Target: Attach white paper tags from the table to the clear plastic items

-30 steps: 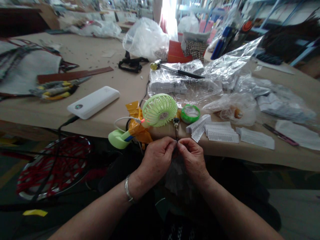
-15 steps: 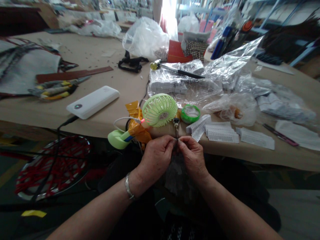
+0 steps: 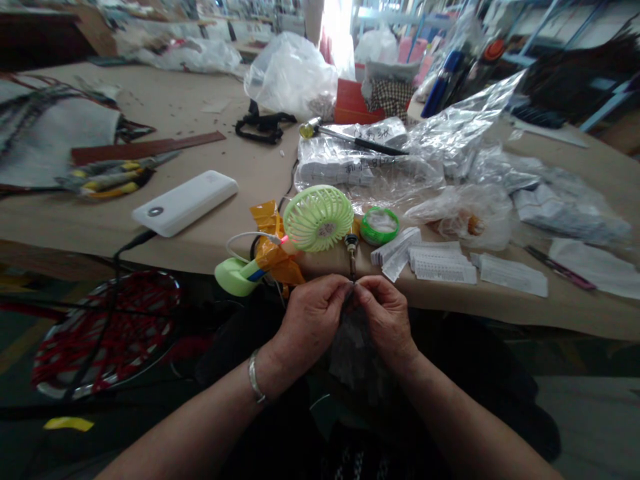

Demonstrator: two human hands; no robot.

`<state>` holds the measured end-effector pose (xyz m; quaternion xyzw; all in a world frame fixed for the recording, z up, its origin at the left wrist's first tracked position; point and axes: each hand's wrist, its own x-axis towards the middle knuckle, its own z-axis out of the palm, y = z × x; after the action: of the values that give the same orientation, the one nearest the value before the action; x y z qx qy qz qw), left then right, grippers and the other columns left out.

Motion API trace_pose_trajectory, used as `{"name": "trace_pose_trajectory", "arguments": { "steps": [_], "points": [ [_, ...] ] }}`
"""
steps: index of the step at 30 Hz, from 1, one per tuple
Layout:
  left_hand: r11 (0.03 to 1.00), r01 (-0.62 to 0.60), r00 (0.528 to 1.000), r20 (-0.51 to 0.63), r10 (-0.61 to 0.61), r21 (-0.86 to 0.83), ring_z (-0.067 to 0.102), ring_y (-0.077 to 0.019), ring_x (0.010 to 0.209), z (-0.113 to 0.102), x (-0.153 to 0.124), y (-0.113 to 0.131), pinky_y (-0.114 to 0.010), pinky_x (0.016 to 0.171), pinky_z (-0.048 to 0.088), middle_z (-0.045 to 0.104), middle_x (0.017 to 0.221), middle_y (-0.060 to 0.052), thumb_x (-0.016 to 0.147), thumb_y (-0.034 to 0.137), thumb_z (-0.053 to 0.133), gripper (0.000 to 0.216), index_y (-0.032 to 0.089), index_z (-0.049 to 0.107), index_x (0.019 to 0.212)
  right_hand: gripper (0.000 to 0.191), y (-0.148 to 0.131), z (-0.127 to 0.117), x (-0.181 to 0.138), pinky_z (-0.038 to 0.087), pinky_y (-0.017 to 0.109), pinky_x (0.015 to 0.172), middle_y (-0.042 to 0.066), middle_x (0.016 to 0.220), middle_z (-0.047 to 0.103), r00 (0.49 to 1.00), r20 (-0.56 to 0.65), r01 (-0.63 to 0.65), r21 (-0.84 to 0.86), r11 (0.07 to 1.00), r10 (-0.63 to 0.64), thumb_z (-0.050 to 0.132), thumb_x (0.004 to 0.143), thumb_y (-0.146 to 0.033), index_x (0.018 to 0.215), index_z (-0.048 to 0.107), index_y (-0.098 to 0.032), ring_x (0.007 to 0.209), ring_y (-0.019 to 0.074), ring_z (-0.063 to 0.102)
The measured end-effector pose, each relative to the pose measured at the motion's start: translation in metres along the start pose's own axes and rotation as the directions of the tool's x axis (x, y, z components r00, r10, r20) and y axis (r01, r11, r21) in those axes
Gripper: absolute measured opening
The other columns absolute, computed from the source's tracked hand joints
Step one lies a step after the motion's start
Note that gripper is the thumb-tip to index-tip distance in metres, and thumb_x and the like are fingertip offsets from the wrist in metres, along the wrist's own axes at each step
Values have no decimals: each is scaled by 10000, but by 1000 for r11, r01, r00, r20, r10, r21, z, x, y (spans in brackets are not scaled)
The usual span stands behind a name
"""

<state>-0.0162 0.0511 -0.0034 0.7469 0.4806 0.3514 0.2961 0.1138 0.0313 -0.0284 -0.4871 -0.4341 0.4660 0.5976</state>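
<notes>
My left hand (image 3: 313, 319) and my right hand (image 3: 384, 317) meet just below the table edge, fingertips pinched together on something small and dark that I cannot make out. A grey piece of sheer fabric or plastic (image 3: 353, 350) hangs under them. Right above the fingertips a thin metal tool (image 3: 351, 253) stands at the table edge. A green hand fan (image 3: 319, 218) with orange tape (image 3: 273, 250) around its handle sits beside it. A silver bracelet circles my left wrist.
On the table (image 3: 220, 133) lie a white power bank (image 3: 185, 203), a green tape roll (image 3: 380, 226), white label strips (image 3: 440, 265), clear plastic bags (image 3: 400, 167), a hammer (image 3: 350, 139) and pliers (image 3: 110, 179). A round rack with red cords (image 3: 105, 327) stands on the floor at left.
Both hands stay pinched together at the same spot; the fingers shifted only slightly, and the hanging material shows more below them.
</notes>
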Motion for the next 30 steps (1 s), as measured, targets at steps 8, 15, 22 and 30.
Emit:
{"name": "trace_pose_trajectory", "arguments": {
  "steps": [8, 15, 22, 30],
  "points": [
    [1000, -6, 999, -32, 6, -15, 498, -73, 537, 0, 3, 0, -178, 535, 363, 570, 587, 37, 860, 194, 493, 216, 155, 611, 684, 88, 2, 1, 6, 442, 212, 537, -53, 599, 573, 1000, 10, 5, 8, 1000, -5, 617, 781, -276, 764, 602, -190, 531, 88, 538],
    [997, 8, 1000, -26, -10, -78, 549, -73, 585, 0, -5, 2, -162, 579, 403, 616, 645, 27, 861, 177, 491, 194, 158, 643, 742, 66, -1, -2, -3, 430, 212, 566, -46, 602, 574, 998, 46, 37, -16, 999, -36, 604, 798, -251, 775, 610, -189, 563, 89, 529],
    [982, 113, 993, 37, -108, -149, 563, -86, 582, 1, -15, 4, -167, 565, 417, 637, 647, 16, 850, 212, 508, 192, 158, 660, 746, 70, 3, -6, -12, 445, 199, 586, -40, 643, 584, 999, 54, 2, -65, 998, 1, 605, 798, -250, 780, 614, -184, 592, 83, 534],
    [957, 198, 977, 128, -173, -211, 598, -117, 646, 7, -26, -5, -190, 600, 444, 667, 690, 2, 851, 244, 487, 216, 172, 672, 764, 164, -27, -37, -23, 482, 229, 653, -18, 749, 627, 917, 214, 397, -403, 824, -337, 533, 835, -115, 942, 603, -219, 686, 105, 601]
  ]
}}
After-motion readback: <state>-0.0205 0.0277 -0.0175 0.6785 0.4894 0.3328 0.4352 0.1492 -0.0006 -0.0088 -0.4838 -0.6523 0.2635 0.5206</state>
